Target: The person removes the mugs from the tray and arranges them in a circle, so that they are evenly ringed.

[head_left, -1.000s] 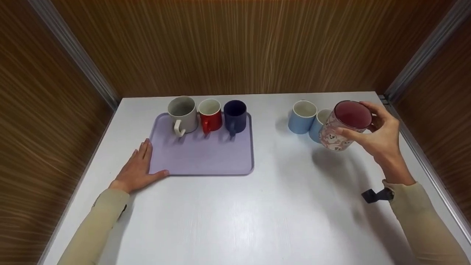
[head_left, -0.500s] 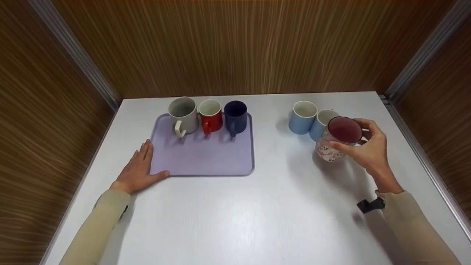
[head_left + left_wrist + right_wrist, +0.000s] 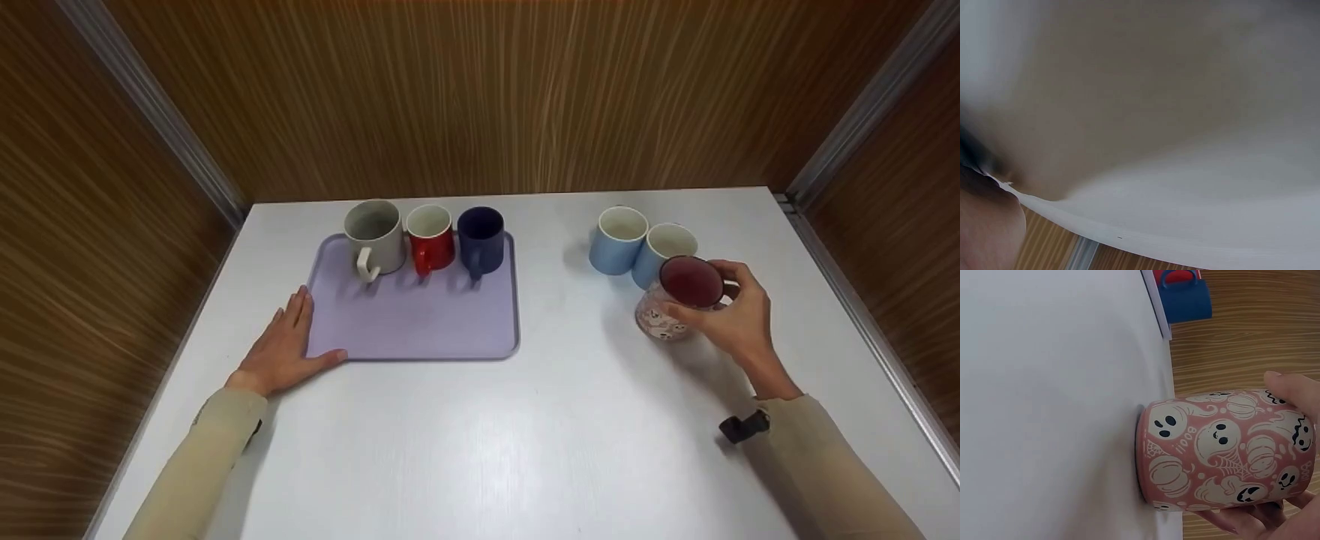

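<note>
My right hand (image 3: 735, 319) grips a pink mug (image 3: 1230, 450) with white ghosts and pumpkins, thumb on the near side and fingers round the handle side. The mug's base is at or just over the table, in front of two light blue mugs (image 3: 616, 253). My left hand (image 3: 281, 349) lies flat at the left edge of a lilac tray (image 3: 412, 330), its thumb along the near corner. At the tray's back stand a grey mug (image 3: 386, 251), a red mug (image 3: 437, 251) and a dark blue mug (image 3: 487, 251), handles toward me. The left wrist view shows little of that hand.
A white table (image 3: 480, 442) bears everything. Wood-grain panels (image 3: 510, 97) rise behind it and at both sides, with metal strips at the corners. The second light blue mug (image 3: 649, 264) stands right beside the first, close behind the pink mug.
My right hand has brought the pink mug down toward the table, nearer me and slightly left, with less tilt. My left hand and the tray stay in place.
</note>
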### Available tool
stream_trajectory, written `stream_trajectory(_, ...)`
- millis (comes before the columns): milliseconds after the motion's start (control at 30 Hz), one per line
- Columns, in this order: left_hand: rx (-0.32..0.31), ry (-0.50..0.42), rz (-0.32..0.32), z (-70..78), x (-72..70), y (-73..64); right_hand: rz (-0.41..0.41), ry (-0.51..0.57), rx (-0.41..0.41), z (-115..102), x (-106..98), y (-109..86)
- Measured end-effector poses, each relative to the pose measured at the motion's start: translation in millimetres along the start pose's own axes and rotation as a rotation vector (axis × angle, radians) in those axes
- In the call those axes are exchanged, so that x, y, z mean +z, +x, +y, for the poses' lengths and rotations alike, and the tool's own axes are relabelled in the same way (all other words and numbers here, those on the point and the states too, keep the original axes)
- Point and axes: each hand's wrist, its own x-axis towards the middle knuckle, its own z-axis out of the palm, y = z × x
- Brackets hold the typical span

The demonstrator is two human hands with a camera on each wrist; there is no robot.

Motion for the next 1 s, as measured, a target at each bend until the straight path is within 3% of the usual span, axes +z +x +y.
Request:
stream_trajectory(667, -0.002, 0.000, 0.003, 1.5, -0.6, -1.0, -0.077, -0.005, 0.012, 0.2, -0.7, 7.9)
stream_trajectory(1000, -0.006, 0.001, -0.001, 0.8, -0.5, 0.0, -0.072, 0.005, -0.053, 1.7, 1.3, 10.2)
